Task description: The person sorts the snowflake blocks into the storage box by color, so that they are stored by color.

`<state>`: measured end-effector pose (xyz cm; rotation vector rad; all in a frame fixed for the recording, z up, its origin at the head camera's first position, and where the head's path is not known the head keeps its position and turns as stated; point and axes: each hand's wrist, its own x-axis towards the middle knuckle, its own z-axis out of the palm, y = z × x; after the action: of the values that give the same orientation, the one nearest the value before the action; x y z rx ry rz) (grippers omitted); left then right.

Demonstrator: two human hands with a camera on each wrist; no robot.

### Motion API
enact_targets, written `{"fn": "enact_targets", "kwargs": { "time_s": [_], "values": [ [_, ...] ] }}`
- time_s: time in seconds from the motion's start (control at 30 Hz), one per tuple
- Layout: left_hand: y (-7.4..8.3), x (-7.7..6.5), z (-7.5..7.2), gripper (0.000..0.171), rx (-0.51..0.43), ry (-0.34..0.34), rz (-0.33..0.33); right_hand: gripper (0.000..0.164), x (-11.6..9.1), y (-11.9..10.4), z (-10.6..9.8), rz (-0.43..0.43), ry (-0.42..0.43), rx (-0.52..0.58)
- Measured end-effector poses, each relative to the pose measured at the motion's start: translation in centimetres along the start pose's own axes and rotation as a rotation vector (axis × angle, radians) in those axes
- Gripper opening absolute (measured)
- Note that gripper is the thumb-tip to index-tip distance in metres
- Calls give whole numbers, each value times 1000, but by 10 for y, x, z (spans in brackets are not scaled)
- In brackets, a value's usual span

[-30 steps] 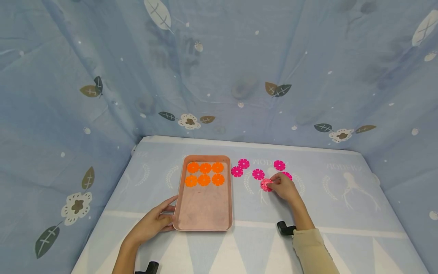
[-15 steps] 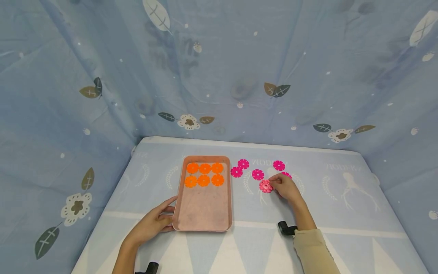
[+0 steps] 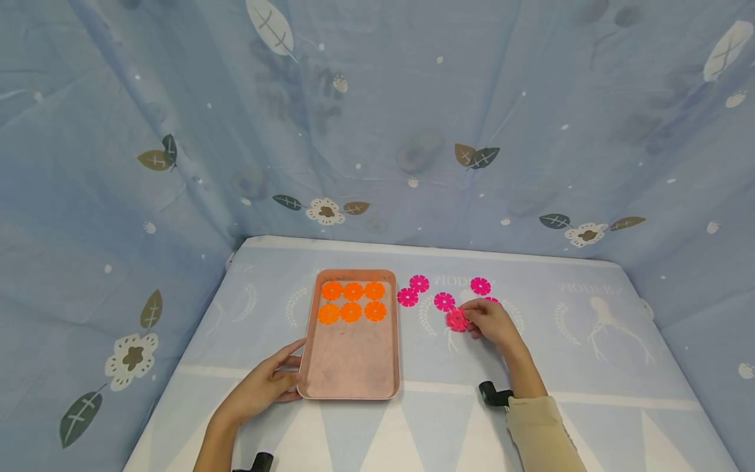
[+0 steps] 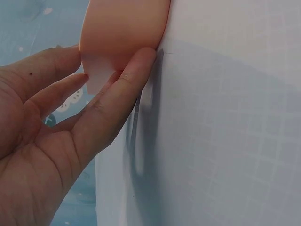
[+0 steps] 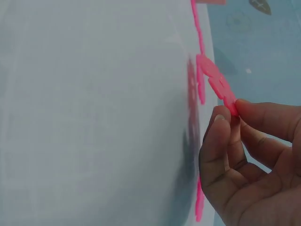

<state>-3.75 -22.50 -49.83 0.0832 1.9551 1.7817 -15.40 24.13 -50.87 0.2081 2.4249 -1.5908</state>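
My right hand (image 3: pixel 492 321) pinches a pink notched, flower-shaped plastic disc (image 3: pixel 457 320) between thumb and fingertips, to the right of the tray. In the right wrist view this disc (image 5: pixel 218 84) tilts up over the white tabletop, with more pink discs seen edge-on behind. My left hand (image 3: pixel 262 383) rests its nearly straight fingers along the left side of a pinkish-copper tray (image 3: pixel 348 367), near its front corner. The left wrist view shows the fingertips touching the tray wall (image 4: pixel 124 28). Two rows of orange discs (image 3: pixel 352 311) fill the tray's far part.
Several loose pink discs (image 3: pixel 444 301) lie on the patterned tablecloth (image 3: pixel 590 367) between the tray and my right hand and beyond it. One is partly hidden behind my right hand. A blue patterned curtain (image 3: pixel 377 131) stands behind the table and at both sides.
The pink disc turns in my right fingers, and its face and colour look different from a moment before. The right hand shifts very slightly left. My left hand and the tray stay in place.
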Motion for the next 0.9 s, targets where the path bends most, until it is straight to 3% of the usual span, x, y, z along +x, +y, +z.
{"fn": "enact_targets", "kwargs": {
  "time_s": [0.33, 0.9],
  "values": [
    [0, -1, 0, 67, -7, -7, 13, 23, -5, -35, 19, -111, -15, 29],
    [-3, 1, -2, 65, 15, 9, 7, 19, -1, -103, 86, -222, -191, 165]
  ]
}}
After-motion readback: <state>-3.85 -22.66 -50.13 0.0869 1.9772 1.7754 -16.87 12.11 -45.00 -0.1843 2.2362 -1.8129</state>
